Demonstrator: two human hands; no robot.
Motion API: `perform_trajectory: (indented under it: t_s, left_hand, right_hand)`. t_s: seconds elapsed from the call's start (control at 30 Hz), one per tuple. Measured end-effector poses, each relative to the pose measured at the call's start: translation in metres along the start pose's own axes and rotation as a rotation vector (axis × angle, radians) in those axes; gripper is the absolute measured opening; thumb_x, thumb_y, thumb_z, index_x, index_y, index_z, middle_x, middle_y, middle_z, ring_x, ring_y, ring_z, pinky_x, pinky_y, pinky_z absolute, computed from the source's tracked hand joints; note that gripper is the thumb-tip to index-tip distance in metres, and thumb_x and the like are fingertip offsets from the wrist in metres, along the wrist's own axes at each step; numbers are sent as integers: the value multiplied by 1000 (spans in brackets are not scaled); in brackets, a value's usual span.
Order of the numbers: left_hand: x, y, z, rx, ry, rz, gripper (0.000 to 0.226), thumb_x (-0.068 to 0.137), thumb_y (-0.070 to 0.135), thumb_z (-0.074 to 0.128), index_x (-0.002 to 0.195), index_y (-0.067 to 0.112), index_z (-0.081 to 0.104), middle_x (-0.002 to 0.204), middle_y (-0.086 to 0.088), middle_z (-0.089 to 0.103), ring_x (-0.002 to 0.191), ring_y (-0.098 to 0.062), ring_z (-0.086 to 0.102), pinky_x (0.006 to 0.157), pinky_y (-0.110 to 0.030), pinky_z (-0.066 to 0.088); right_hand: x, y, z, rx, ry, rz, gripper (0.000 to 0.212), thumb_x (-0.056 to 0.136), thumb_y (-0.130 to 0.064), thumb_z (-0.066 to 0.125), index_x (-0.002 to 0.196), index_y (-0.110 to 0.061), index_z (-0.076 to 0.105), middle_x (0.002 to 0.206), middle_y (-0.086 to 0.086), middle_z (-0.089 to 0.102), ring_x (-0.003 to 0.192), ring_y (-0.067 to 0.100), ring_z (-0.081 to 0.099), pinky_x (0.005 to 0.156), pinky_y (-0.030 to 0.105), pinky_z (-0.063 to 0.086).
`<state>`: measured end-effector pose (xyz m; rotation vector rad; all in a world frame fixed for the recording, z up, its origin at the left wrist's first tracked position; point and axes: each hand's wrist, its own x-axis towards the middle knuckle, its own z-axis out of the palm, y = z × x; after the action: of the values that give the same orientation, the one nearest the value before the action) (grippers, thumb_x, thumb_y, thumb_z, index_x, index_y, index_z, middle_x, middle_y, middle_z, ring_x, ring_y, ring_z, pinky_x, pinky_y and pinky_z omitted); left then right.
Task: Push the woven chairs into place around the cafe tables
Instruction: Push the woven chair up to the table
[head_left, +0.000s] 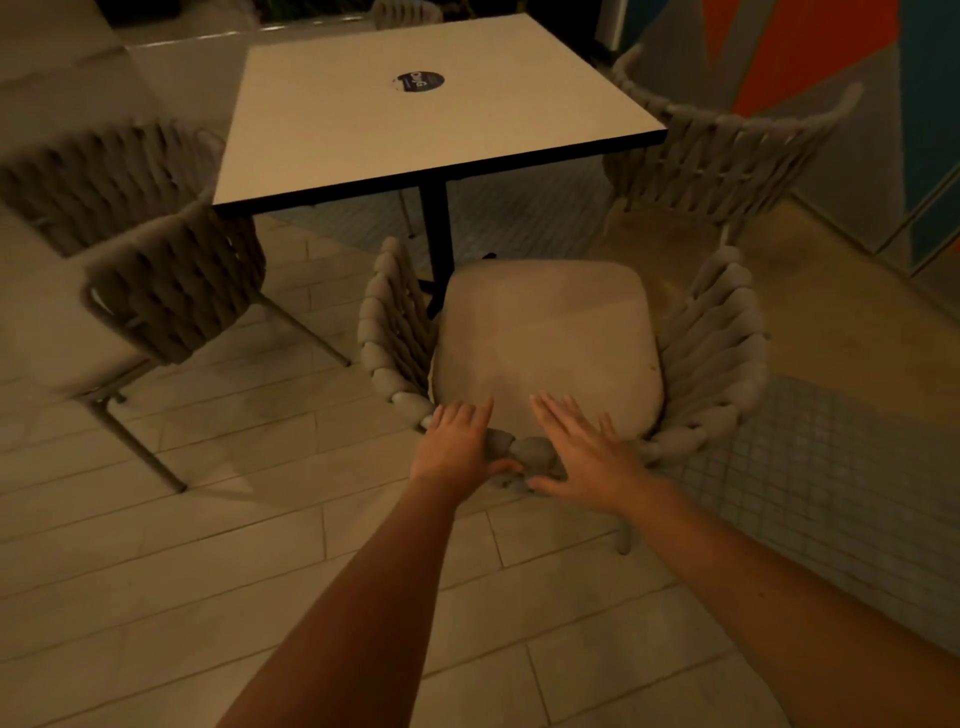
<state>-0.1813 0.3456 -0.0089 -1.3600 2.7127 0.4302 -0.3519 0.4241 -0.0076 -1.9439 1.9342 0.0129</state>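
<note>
Grey woven chair (717, 332), cushioned, facing white table (363, 130), seemingly just short.

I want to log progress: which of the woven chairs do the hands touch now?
The near chair, its cushion facing the camera. The left hand and right hand rest on its back rim; the left chair and right chair stand untouched.
</note>
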Motion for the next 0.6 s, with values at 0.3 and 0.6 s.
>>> perform_trajectory:
  t_s: [0.3,0.6]
  left_hand:
    - [3,-18,12,54,82,69,90,80,68,47,145,8,29,127,-13,51,119,-29,42,104,-34,28]
    - [-2,-17,11,39,122,76,73,85,64,46,127,5,44,124,-13,54,117,-28,46,102,-36,34]
  right_hand:
    - [13,-17,24,-201,67,211,73,88,-57,46,143,-13,31,159,10,12,147,28,7,112,64,4]
    - [6,-32,26,-237,118,291,61,90,-54,46,135,-12,40,160,6,5,147,32,3,109,68,8]
